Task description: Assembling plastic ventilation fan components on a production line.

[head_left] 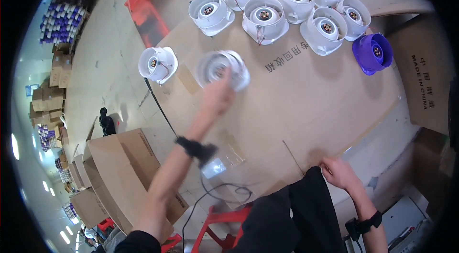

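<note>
My left hand [220,94] reaches out over the cardboard sheet, its fingers closed at the near side of a white round housing [244,73]. Both are smeared by motion. This housing looks like a short open cup on a flat base, with a ring inside. To its left, a similar white housing [168,64] lies tipped, showing a dark round centre and thin wires. My right hand [337,172] is low at the right, by the sheet's near edge and my black clothing. Its fingers are curled together; what they hold, if anything, is hidden.
Several white housings [264,22] stand grouped at the far side, with a purple one [366,56] at their right. They rest on a brown cardboard sheet [306,104]. Open cartons [114,167] stand at the left, a red stool [217,222] below. A cable [224,185] trails near me.
</note>
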